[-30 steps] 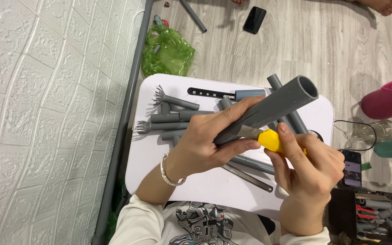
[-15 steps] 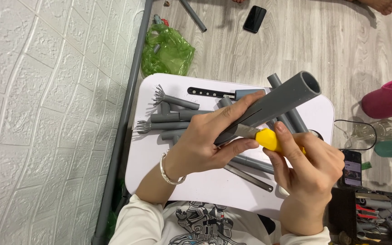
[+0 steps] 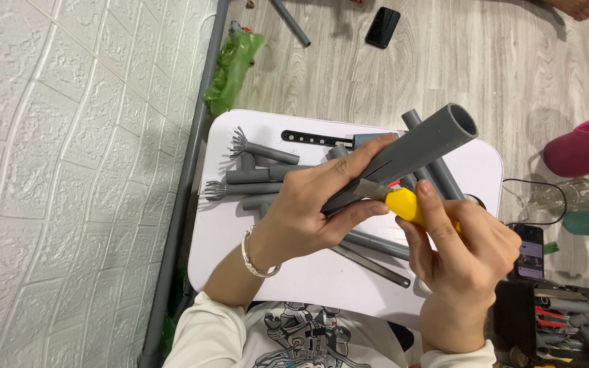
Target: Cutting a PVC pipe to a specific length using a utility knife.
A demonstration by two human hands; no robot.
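Grey plastic pipe (image 3: 417,151) held up over the white table (image 3: 308,279), tilted, open end up-right, a lengthwise slit showing along its side. Likely light and stiff, smooth so somewhat slippery; best gripped around the lower uncut part, where the left hand (image 3: 301,211) has its fingers wrapped tight on it. Right hand (image 3: 465,252) has fingers closed around a yellow-handled knife (image 3: 403,204), blade touching the pipe near the slit. Blade looks sharp, and the left thumb sits close to it.

On the table under the hands: more grey pipe pieces (image 3: 267,176), two with ends cut into splayed strips, plus a saw blade (image 3: 369,264) and a black-handled tool (image 3: 315,140).

Containers: a black toolbox (image 3: 567,327) at lower right with small tools inside, details unclear; a green plastic bag (image 3: 230,68) by the wall, contents hidden. A phone (image 3: 382,28) lies on the floor.
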